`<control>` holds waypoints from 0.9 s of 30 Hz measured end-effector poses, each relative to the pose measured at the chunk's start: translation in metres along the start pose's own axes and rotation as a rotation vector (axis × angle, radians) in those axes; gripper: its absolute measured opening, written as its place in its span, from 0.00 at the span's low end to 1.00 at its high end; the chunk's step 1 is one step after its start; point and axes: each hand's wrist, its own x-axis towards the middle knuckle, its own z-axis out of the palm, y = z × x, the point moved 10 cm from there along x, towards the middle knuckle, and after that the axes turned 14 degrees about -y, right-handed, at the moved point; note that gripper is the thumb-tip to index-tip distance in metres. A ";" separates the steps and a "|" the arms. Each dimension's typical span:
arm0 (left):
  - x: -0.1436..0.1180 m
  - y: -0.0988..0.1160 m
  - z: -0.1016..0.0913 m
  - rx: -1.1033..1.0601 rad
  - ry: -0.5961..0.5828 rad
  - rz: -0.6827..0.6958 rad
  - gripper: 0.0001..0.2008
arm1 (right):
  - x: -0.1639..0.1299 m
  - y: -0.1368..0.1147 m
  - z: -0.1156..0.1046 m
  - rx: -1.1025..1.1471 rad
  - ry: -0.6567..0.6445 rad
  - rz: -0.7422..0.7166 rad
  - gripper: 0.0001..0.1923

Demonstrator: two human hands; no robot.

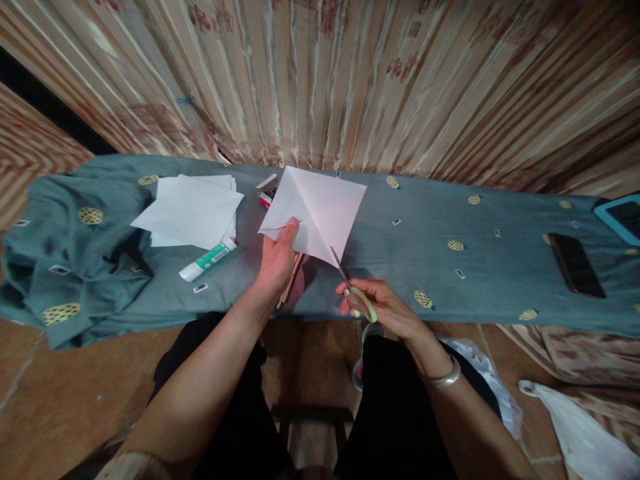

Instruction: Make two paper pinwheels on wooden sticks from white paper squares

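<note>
Striped satin curtains [320, 73] are hanging across the whole background, and in front of them a long table is lying under a grey-green cloth [430, 220] dotted with yellow ovals. Below the table edge a reddish floor [45, 393] is showing.

The left hand [277, 261] is holding up a square white sheet [315, 212] with diagonal creases, thumb pressing on the sheet's near left edge, the other fingers hidden behind the paper. The sheet is standing tilted above the cloth, one corner pointing down toward the right hand.

The right hand [383, 308] is gripping scissors [353, 287] by their pale green handles, fingers curled through and around the loops. The blades are pointing up and away, their tip touching the sheet's lower corner; how far the blades are standing apart is too small to tell. A metal bangle [443, 379] is sitting on that wrist.

Left of the sheet a stack of white paper [193, 210] is lying on the cloth, with a glue tube [209, 258] just beside its near edge. Well apart, toward the right end, a dark phone [575, 265] is lying flat, and a tablet [623, 217] in a blue case is showing at the edge of the view. White bags [575, 413] are lying on the floor at the lower right.
</note>
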 end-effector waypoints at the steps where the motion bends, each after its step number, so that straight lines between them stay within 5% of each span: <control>1: 0.000 0.001 0.001 -0.005 -0.008 0.008 0.15 | 0.000 0.000 0.000 0.001 0.001 0.000 0.25; 27: -0.001 0.009 0.000 0.062 -0.008 0.062 0.15 | -0.001 0.001 0.000 -0.049 -0.013 0.017 0.29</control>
